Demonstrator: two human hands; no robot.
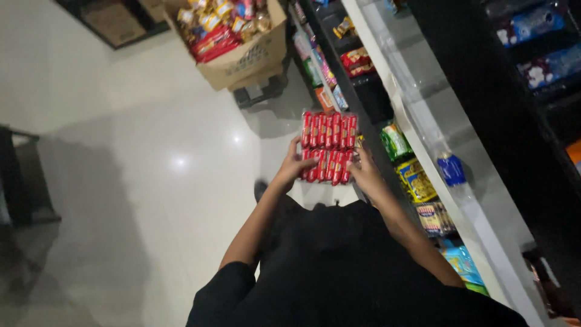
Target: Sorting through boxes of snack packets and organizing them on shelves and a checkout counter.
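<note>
Red biscuit multipack (328, 148) gripped by left hand (295, 165) and right hand (365, 171), not yet on shelf (387, 91); far carton (242, 57) still full.

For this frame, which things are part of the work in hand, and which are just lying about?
In hand:
- red multipack of biscuit rolls
- left hand and right hand, gripping its near end

Lying about:
- cardboard box of mixed snack packets on the floor
- stocked snack shelves on the right
- blue-capped bottle on the white counter

Shop: snack-stocked shelves (417, 181), open stock carton (242, 57).
</note>
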